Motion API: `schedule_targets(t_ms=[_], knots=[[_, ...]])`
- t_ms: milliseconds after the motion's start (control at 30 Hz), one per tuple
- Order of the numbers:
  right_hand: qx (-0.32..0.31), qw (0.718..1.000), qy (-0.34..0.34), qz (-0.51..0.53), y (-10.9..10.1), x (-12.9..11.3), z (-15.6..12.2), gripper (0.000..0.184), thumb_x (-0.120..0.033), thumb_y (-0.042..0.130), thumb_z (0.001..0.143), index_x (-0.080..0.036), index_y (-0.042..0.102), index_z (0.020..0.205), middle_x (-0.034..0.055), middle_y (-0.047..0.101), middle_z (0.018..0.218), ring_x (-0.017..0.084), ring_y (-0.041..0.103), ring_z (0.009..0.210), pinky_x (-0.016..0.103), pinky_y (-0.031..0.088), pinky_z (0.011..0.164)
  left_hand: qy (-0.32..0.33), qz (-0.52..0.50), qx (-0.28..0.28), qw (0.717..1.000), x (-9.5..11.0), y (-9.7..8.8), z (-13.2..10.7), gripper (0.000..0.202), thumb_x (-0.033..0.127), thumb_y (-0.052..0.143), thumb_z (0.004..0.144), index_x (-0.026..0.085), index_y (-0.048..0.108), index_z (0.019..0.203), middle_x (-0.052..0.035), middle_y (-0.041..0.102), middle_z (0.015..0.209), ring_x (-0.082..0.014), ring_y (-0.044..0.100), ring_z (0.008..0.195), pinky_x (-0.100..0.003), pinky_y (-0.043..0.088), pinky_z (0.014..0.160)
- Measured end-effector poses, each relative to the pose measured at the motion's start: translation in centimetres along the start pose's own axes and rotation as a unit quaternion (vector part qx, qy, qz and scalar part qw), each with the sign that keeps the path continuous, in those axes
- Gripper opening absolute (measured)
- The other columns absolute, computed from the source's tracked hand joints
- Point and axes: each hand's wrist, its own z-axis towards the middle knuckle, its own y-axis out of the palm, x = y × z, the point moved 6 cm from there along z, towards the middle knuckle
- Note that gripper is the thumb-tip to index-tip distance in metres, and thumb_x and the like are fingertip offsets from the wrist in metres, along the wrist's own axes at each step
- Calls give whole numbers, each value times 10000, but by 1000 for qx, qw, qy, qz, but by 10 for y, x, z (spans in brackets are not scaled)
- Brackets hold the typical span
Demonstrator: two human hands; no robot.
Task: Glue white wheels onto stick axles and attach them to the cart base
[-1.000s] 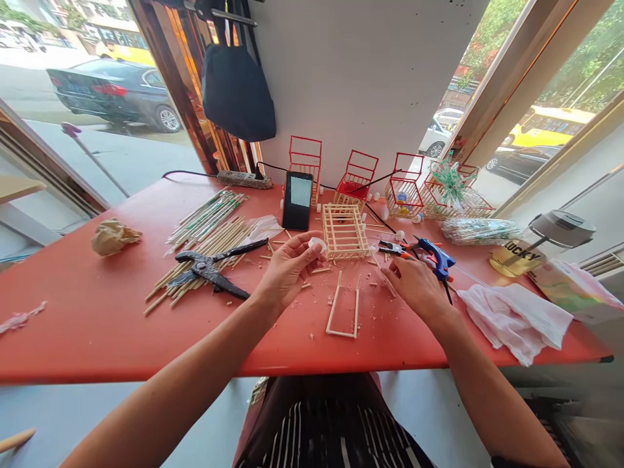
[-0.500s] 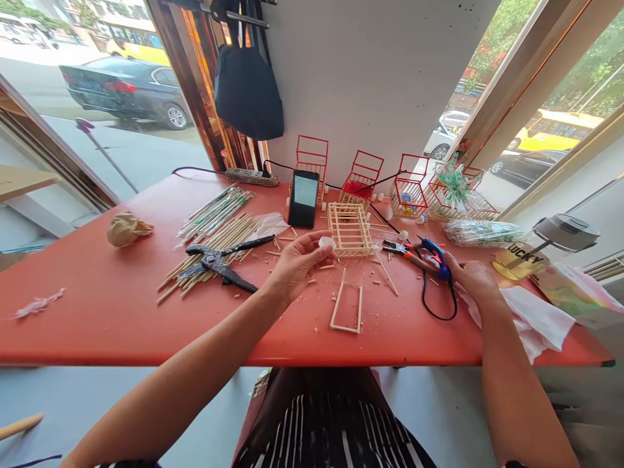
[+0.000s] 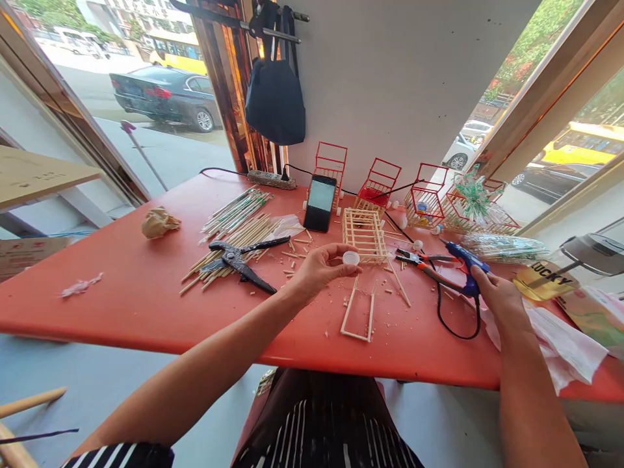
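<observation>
Between thumb and fingers, my left hand (image 3: 324,270) pinches a white plastic bottle cap (image 3: 351,259), its hollow side showing. My right hand (image 3: 500,296) grips a blue hot glue gun (image 3: 467,263), whose nozzle points up and left. A black cord (image 3: 455,335) loops from it onto the table. Just beyond my left hand stands a small frame of wooden sticks (image 3: 364,233). Nearer me lies a three-sided stick piece (image 3: 356,337), flat on the table. Orange-handled pliers (image 3: 426,263) rest to the left of the glue gun.
On the red table (image 3: 146,292) lie large black pliers (image 3: 236,260) over bundled wooden sticks (image 3: 214,270), a crumpled brown paper (image 3: 160,223) and scattered stick bits. A phone (image 3: 319,203) leans upright behind. Several red-topped stick models stand along the back. A LUCKY cup (image 3: 546,279) is at right.
My right hand has lifted the glue gun off the table and tilted it. The cap in my left hand has turned to show its hollow side. The view has shifted left.
</observation>
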Motion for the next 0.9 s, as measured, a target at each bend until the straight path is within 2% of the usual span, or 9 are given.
schedule_targets(t_ms=[100,133,233,333,400,500,600,733,900], knots=[[13,993,-40,113,-6,-17,-17,532,-730,362,898,-248,577,837,86,688,764,226,624,636,352,475,604,26,30,-5,999,3,-1,4,467,236,941,607,145,681,984,-32,753,897,-203,771,852,-327,600,850],[4,985,-62,164,-6,-30,-22,529,-765,382,889,-268,564,905,67,701,822,195,610,613,329,474,586,35,43,-6,998,5,-2,5,453,222,934,609,150,676,974,-29,748,903,-203,771,849,-326,601,841],[-5,894,-116,432,-7,-80,-36,538,-759,681,743,-263,512,864,6,626,734,164,573,579,305,469,552,44,87,-7,995,12,-4,11,442,203,916,619,157,666,980,-31,743,895,-196,765,801,-320,602,785],[-107,842,-176,499,9,-134,-47,558,-725,773,698,-262,477,793,-32,534,706,143,532,587,284,457,524,50,120,-18,991,21,-4,15,441,177,903,624,155,676,1002,-43,749,900,-200,758,828,-321,595,795],[-160,820,-181,518,23,-153,-54,564,-736,768,704,-259,472,753,-51,432,656,124,455,552,262,402,470,42,122,-23,991,22,-6,16,437,152,898,609,154,684,991,-38,748,881,-200,749,839,-315,593,786],[-220,817,-174,504,47,-155,-65,493,-712,725,778,-245,583,844,-58,398,636,110,404,523,244,354,440,20,111,-8,994,13,-13,14,432,132,891,576,149,695,961,-14,731,806,-169,721,766,-275,580,707],[-244,834,-193,455,61,-142,-73,496,-713,636,858,-220,627,905,-16,550,706,109,453,524,248,354,439,12,128,20,992,1,-22,11,436,154,890,570,143,710,966,-3,722,762,-124,670,655,-228,535,614],[-259,869,-244,343,63,-135,-83,484,-672,577,922,-193,648,917,10,624,681,115,483,485,257,377,443,14,139,38,990,-3,-26,9,420,193,906,556,156,724,932,-12,738,781,-122,658,661,-219,505,605],[-269,871,-322,256,55,-142,-101,479,-621,520,970,-177,697,933,46,691,744,113,527,474,251,398,426,24,172,52,983,2,-31,7,366,211,910,551,157,736,869,-20,740,780,-137,656,692,-242,503,664]])
